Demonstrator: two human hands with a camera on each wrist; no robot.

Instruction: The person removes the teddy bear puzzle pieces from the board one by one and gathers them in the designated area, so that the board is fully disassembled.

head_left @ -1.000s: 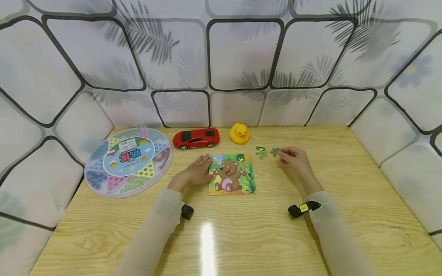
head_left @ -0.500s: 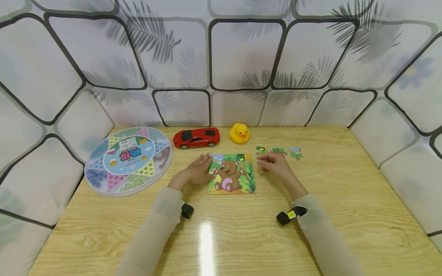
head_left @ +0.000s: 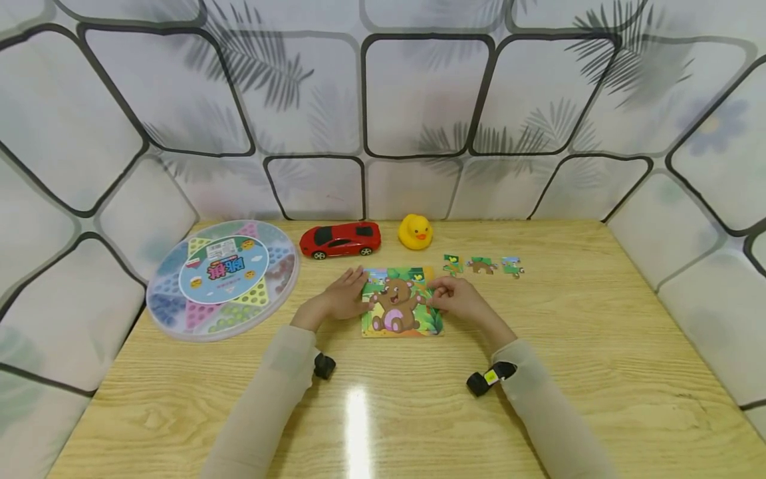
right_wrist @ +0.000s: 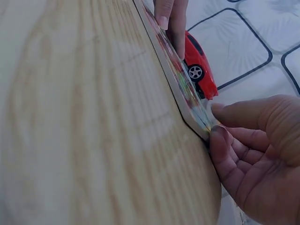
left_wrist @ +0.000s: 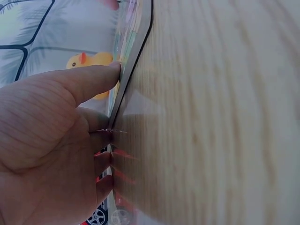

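A jigsaw puzzle (head_left: 396,309) with a cartoon bear lies flat on the wooden table. My left hand (head_left: 344,296) rests along its left edge, thumb and fingers stretched out; in the left wrist view the left hand (left_wrist: 51,131) touches the rim. At the right edge, my right hand (head_left: 461,299) pinches the side of a puzzle piece between thumb and forefinger. The right wrist view shows the right hand (right_wrist: 267,150) at the puzzle's corner, the piece mostly hidden by fingertips. Loose pieces sit behind: a duck piece (head_left: 453,264), a brown piece (head_left: 481,265) and a blue-green piece (head_left: 512,265).
Behind the puzzle stand a red toy car (head_left: 341,241) and a yellow rubber duck (head_left: 415,232). A round Chinese checkers board (head_left: 281,266) lies at left. Patterned padded walls (head_left: 419,100) enclose the table at the back and sides.
My right hand has moved left and nearer, from the loose pieces to the puzzle's right edge, uncovering the brown and blue-green pieces. My left hand has stayed in place.
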